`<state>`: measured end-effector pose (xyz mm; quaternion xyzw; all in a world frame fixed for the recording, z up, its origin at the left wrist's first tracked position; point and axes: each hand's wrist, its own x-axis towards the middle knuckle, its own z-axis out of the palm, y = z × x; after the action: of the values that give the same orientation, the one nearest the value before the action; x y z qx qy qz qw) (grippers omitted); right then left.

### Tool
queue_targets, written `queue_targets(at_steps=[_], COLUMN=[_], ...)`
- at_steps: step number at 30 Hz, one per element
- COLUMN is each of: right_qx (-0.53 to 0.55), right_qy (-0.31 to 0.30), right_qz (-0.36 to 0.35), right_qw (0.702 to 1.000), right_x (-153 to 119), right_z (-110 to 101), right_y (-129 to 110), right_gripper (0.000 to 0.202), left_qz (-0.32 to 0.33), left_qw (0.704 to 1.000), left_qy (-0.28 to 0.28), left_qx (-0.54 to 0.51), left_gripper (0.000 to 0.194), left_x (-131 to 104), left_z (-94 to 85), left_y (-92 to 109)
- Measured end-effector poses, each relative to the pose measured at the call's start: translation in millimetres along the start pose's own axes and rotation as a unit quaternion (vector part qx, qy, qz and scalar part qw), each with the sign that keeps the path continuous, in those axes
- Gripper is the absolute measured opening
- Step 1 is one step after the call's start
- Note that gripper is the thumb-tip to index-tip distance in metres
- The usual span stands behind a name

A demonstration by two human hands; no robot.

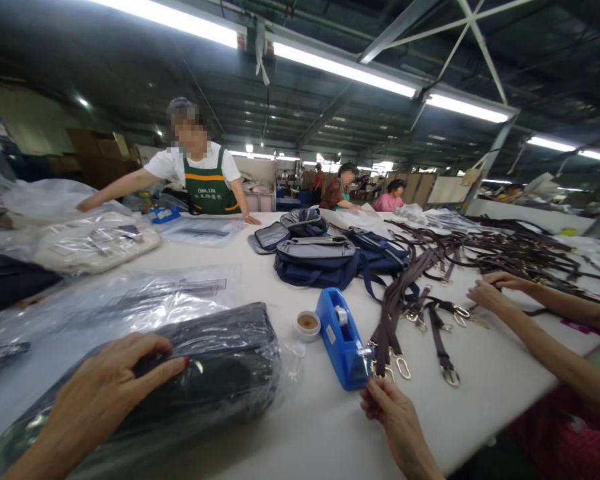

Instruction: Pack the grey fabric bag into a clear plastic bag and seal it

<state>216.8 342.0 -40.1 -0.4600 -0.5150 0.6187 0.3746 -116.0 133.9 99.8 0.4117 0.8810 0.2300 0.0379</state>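
Note:
My left hand (113, 383) lies on top of a dark bag in a clear plastic sleeve (220, 360), thumb and fingers apart. The sleeve's loose, crinkled end points toward a blue tape dispenser (337, 340) on the white table. At the dispenser's cutting end, my right hand (393, 417) is closed in a pinch on a short piece of clear tape (365, 360). Beside the dispenser sits a small round white container (307, 325) with brownish contents. Dark straps with metal buckles (393, 313) lie just beyond my right hand.
Navy bags (315, 257) lie at mid-table, with a heap of dark straps (500, 247) to the right. Another person's hands (495, 290) work at the straps. Across the table stands a co-worker in a green apron (207, 183). Clear plastic sleeves (180, 287) cover the left side.

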Motion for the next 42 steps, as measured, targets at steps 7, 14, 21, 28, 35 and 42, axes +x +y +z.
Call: queue_targets(at_steps=[7, 14, 21, 28, 35, 42], right_qx=[-0.082, -0.424, -0.589, -0.664, -0.695, -0.713], right_qy=[0.036, -0.191, -0.349, -0.392, -0.370, -0.351], right_qz=[-0.039, -0.301, -0.486, -0.480, -0.488, -0.441], right_qw=[0.995, 0.833, 0.544, 0.418, 0.378, 0.417], right_x=[2.3, -30.3, -57.6, -52.7, -32.9, -28.9], right_z=[-3.2, -23.9, 59.1, 155.3, 173.9, 181.2], right_y=[15.7, -32.4, -159.8, -201.2, -197.8, -203.8], right_gripper=[0.050, 0.022, 0.023, 0.019, 0.019, 0.016], left_qz=[0.034, 0.060, 0.060, 0.073, 0.083, 0.089], left_qw=[0.999, 0.996, 0.995, 0.993, 0.991, 0.990], left_qy=[0.024, 0.058, 0.081, 0.095, 0.103, 0.106], left_qx=[0.008, 0.010, 0.012, 0.008, 0.014, 0.011], left_gripper=[0.045, 0.034, 0.023, 0.022, 0.023, 0.022], left_x=[-3.5, -11.4, -12.9, -17.2, -16.5, -18.0], left_z=[0.4, 0.4, 3.7, 8.7, 11.3, 13.2], left_y=[0.1, 12.2, 18.4, 17.3, 17.7, 16.0])
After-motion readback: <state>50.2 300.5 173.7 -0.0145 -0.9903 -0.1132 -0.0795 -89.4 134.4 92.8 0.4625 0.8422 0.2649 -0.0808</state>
